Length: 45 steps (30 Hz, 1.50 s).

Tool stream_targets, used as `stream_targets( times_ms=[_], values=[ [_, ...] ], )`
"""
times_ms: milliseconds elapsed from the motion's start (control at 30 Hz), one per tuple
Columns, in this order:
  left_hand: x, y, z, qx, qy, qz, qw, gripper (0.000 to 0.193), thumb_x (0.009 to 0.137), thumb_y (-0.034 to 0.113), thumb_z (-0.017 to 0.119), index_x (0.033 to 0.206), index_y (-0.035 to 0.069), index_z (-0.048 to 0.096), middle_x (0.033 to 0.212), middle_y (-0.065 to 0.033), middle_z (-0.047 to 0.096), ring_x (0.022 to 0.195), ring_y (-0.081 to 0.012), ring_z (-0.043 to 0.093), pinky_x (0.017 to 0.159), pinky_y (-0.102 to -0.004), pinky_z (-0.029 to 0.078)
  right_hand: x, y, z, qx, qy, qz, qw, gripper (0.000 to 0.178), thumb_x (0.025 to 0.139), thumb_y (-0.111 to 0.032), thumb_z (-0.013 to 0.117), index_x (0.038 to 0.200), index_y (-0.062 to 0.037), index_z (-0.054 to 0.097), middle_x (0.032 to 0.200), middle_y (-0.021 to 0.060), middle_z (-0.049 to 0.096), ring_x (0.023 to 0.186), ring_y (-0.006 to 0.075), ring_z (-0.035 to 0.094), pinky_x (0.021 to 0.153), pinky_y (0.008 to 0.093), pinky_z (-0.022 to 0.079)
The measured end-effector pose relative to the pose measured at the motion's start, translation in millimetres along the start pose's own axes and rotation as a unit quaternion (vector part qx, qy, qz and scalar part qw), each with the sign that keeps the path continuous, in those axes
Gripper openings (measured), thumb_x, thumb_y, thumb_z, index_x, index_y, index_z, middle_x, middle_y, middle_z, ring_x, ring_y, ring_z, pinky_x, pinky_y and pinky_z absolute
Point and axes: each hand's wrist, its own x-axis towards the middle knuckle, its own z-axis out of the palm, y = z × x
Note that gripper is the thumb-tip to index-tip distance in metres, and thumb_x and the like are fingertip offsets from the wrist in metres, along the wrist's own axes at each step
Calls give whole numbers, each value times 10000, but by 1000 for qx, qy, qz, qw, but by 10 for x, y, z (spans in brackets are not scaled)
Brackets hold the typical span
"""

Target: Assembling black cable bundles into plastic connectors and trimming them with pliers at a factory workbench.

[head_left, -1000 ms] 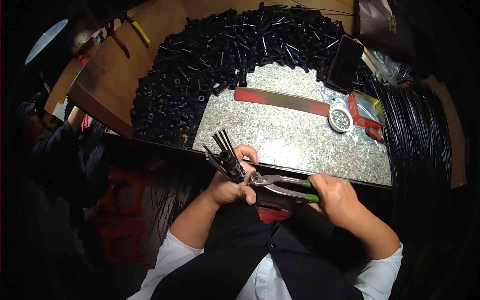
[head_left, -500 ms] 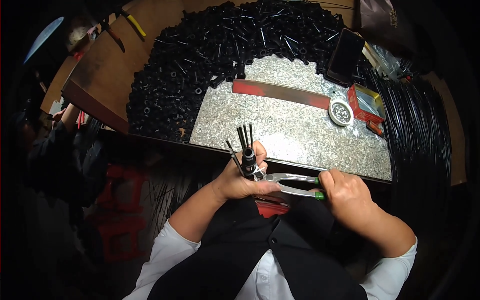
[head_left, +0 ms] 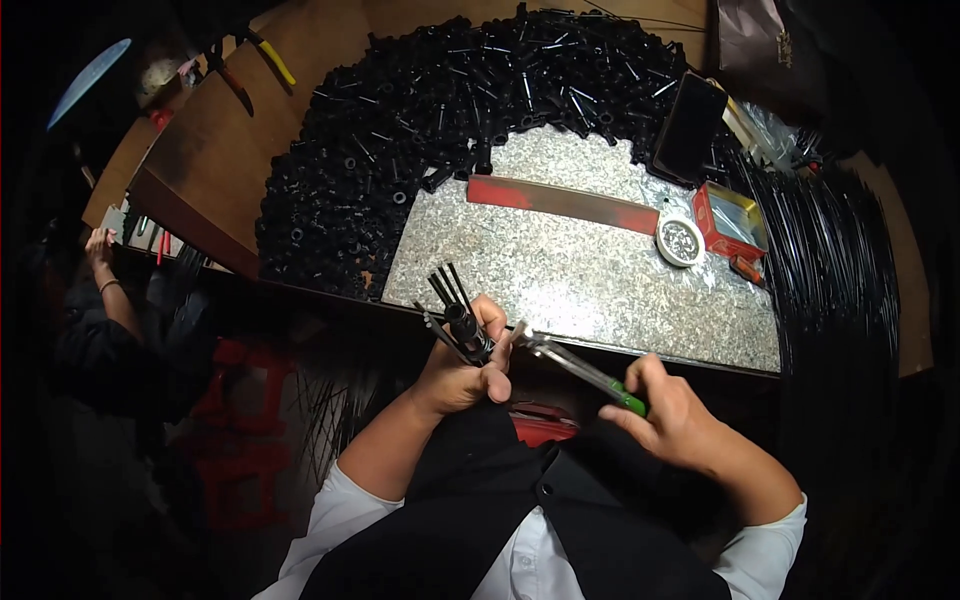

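Near the front edge of the worktop, my left hand [head_left: 460,375] is closed around a black tubular fitting [head_left: 462,325]. Several thin black rods [head_left: 448,285] stick up beside the fitting, also in that grip. My left thumb points toward the right. In my right hand [head_left: 665,415] is a pair of metal pincers with green grips [head_left: 580,370], held by the handles. The handles look close together, and the jaw end lies just right of my left fingers, apart from the fitting. Whether a small piece sits in the jaws cannot be made out.
A big heap of black tubular parts [head_left: 350,190] covers the table's back and left. On the stone slab [head_left: 450,240] lie a flat red-ended bar [head_left: 560,203], a white cup [head_left: 680,242] and a red box [head_left: 730,220]. Black rods [head_left: 825,250] hang at right. Another person's hand [head_left: 100,245] shows far left.
The pincers have come away from the fitting and swung to a slant, their handles closer together. My left hand has shifted left and slightly down with the fitting and rods.
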Motion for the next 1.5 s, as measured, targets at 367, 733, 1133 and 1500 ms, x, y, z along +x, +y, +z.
stream_targets(
  times_ms=[367,733,1133,1500],
  values=[
    [-28,41,23,-31,-87,-9,996,600,588,517,814,760,93,426,636,44,408,572,-48,425,516,-198,363,111,10,-252,-469,395,-252,749,317,740,-60,711,939,-43,465,1078,177,549,1022,334,562,965,531,382],
    [-11,-55,56,61,-21,-6,998,563,615,332,883,685,114,368,653,64,330,611,-54,318,522,-238,263,65,34,-259,-543,418,-282,671,104,853,-77,566,917,-93,485,1047,112,589,1007,281,599,1023,543,354],
    [37,37,143,100,-36,14,994,429,650,280,867,768,89,501,717,55,506,658,-32,438,570,-196,352,34,70,-260,-560,411,-303,653,283,811,-131,693,914,-90,432,981,129,570,880,280,562,800,423,418],
    [13,-74,45,84,-37,26,995,491,613,333,876,790,94,486,704,51,503,657,-44,450,569,-207,357,-57,-26,-266,-535,360,-281,711,274,768,-121,714,815,-100,445,872,89,576,751,231,553,651,351,416]
  ],
)
